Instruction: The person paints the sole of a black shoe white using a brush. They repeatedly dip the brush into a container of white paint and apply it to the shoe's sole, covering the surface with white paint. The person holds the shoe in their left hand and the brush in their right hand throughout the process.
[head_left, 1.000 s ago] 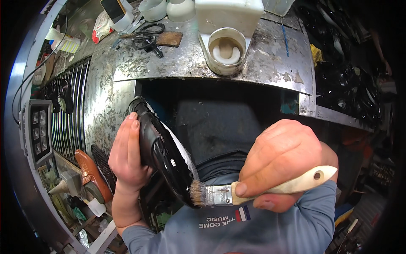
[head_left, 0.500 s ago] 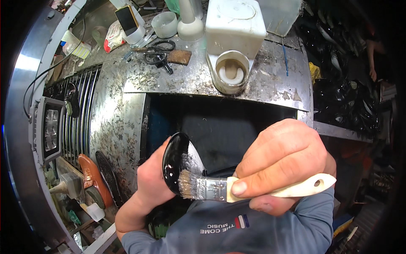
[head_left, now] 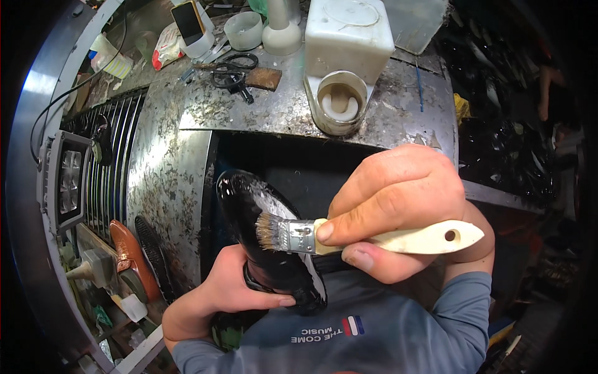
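Note:
A glossy black shoe upper (head_left: 240, 202) is tilted in front of my body, with a pale, whitish band along its lower right side. My left hand (head_left: 233, 280) wraps round it near the lower end, the thumb lying across it. In my right hand (head_left: 398, 212) is a flat paintbrush (head_left: 417, 240) with a cream handle and metal ferrule, pinched between thumb and fingers near the ferrule. Its bristles point left and rest against the shoe's side, beside the pale band. The inside of the shoe is hidden from me.
Across the bench (head_left: 280, 106) stands a white glue dispenser (head_left: 346, 43) with an open cup. Black scissors (head_left: 233, 71) and a brown block (head_left: 263, 78) lie left of it. A lamp (head_left: 65, 181), a brown shoe (head_left: 132, 258) and a dark sole (head_left: 154, 255) are at left.
The shoe has turned and come up, showing more of its length and pale band. My right hand has moved up and slightly left with the brush.

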Action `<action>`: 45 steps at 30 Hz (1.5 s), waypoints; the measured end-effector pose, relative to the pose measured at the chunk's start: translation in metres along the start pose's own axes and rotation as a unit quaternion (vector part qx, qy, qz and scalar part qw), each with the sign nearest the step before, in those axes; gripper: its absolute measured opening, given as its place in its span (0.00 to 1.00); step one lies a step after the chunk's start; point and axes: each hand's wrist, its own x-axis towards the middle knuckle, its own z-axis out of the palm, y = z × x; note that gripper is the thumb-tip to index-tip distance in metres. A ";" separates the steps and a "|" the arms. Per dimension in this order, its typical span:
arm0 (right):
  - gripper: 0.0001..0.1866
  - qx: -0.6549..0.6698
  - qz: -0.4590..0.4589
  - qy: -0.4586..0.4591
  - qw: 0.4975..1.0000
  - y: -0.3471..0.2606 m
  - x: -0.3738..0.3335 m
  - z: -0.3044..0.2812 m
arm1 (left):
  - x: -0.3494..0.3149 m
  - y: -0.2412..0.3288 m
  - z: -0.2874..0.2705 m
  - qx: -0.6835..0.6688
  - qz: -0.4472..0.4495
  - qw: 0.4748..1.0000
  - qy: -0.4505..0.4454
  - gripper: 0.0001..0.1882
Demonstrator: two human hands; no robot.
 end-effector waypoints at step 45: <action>0.07 -0.447 0.194 0.032 0.873 0.097 -0.042 -0.061 | -0.011 -0.026 -0.003 -0.273 -0.034 0.948 0.160 0.42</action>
